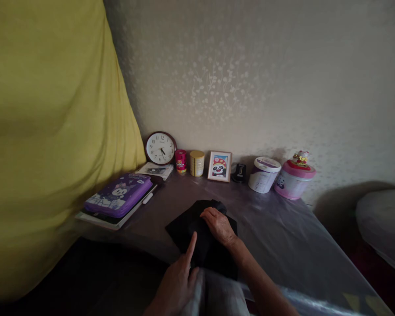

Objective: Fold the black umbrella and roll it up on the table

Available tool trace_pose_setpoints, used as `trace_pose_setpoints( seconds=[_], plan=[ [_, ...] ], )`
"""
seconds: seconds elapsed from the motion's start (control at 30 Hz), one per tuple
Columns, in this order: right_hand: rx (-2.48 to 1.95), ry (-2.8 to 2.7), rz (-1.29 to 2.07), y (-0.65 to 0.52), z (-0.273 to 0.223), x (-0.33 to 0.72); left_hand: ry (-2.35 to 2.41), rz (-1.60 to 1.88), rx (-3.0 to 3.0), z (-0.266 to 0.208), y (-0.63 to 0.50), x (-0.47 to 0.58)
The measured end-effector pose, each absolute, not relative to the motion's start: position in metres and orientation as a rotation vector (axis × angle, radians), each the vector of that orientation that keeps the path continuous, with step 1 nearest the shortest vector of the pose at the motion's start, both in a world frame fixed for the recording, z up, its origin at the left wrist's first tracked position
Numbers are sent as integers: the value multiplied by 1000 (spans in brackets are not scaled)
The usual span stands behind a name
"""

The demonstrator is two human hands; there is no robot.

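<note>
One purple case (118, 195) lies at ten o'clock from one black cloth (204, 248) at the worktop's (270, 237) near edge; one clock (160, 148), eleven; two cans (197, 163), twelve. The left hand (180, 276) points one finger; the right hand (219, 224) hides some cloth, fingers bent; neither grip's hold is clear. Two tubs (264, 176), two o'clock.

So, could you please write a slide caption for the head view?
Left fingers and right fingers at black fabric on a table, clock behind.

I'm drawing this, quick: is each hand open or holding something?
Left hand: pointing at the black cloth; grip can't be told.
Right hand: fingers bent over the black cloth; grip can't be told.
</note>
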State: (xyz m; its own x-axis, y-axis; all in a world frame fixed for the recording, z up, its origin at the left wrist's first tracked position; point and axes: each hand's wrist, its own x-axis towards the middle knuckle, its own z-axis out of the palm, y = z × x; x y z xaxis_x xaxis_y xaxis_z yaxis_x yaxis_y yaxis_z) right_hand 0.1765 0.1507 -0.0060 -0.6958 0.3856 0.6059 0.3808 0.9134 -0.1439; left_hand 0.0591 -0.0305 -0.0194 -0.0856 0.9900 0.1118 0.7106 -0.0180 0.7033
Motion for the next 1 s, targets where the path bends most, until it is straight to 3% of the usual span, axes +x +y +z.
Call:
trace_pose_setpoints(
  seconds=[0.2, 0.6, 1.0],
  plan=[
    [-550, -2428, -23, 150, -4, 176, 1936, 551, 1885, -16, -28, 60],
    [-582, -2235, 199, 112, -10, 202, 1871, 700, 1846, -29, -26, 57],
    [-786, -2220, 28, 186, -29, 205, 1853, 793, 1796, -32, -26, 56]
  ],
)
